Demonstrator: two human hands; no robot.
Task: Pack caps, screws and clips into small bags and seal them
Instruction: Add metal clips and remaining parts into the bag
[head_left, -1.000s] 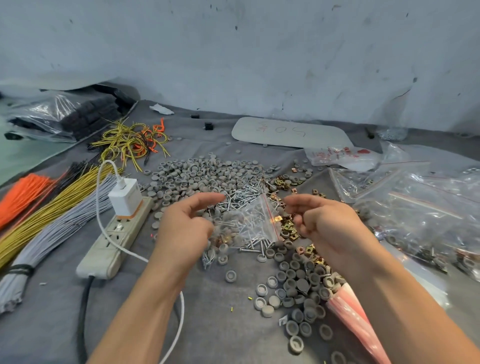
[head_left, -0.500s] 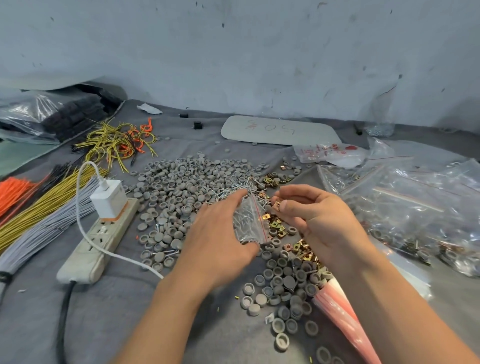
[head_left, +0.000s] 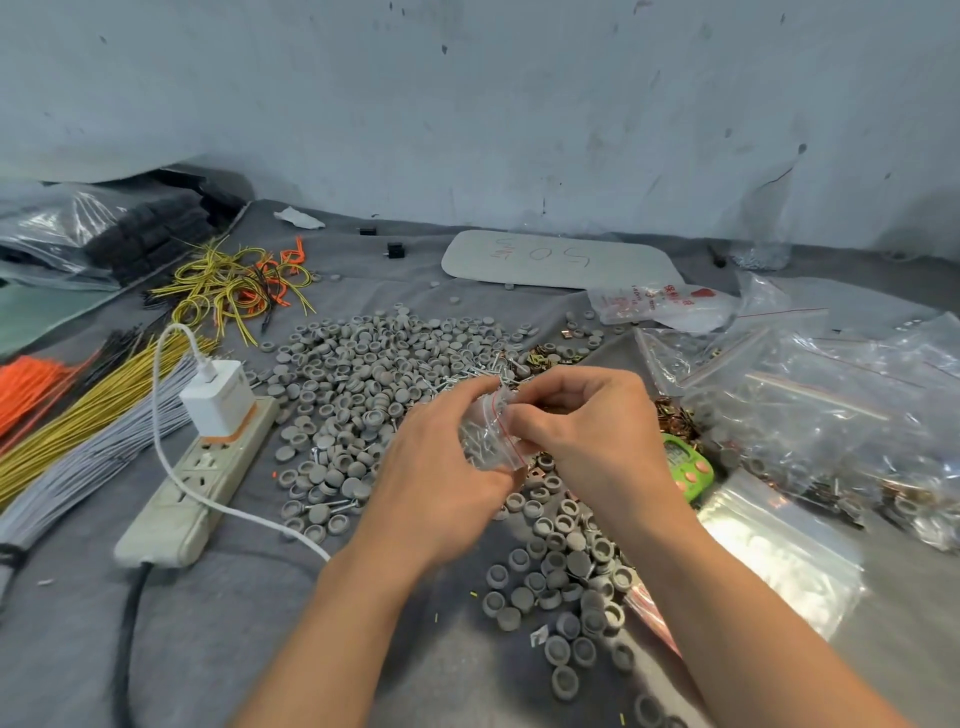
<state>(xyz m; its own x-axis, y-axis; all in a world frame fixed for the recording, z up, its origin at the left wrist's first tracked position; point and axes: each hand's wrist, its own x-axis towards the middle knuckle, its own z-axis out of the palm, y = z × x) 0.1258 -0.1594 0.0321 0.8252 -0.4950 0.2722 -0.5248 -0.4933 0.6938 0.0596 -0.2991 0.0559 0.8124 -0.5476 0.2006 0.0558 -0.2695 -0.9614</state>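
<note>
A small clear zip bag (head_left: 488, 434) with a red seal line holds screws and other small parts. My left hand (head_left: 441, 478) grips the bag from the left and below. My right hand (head_left: 582, 421) pinches the bag's red-lined edge from the right. Grey round caps (head_left: 363, 374) lie spread over the grey cloth behind my hands, and more caps (head_left: 566, 566) lie in front. Loose silver screws (head_left: 467, 371) sit just behind the bag. Copper-coloured clips (head_left: 672, 415) lie to the right of my right hand.
A white power strip (head_left: 202, 478) with a charger (head_left: 218, 397) lies at left, beside bundles of grey, yellow and orange wires (head_left: 78, 415). Filled clear bags (head_left: 831, 415) pile at right. A green timer (head_left: 688, 467) and a stack of flat bags (head_left: 779, 551) sit near my right forearm.
My hands have come together on the bag. The left hand moved right and closed round it, and the right hand's fingers now pinch its red seal edge. The view has shifted slightly.
</note>
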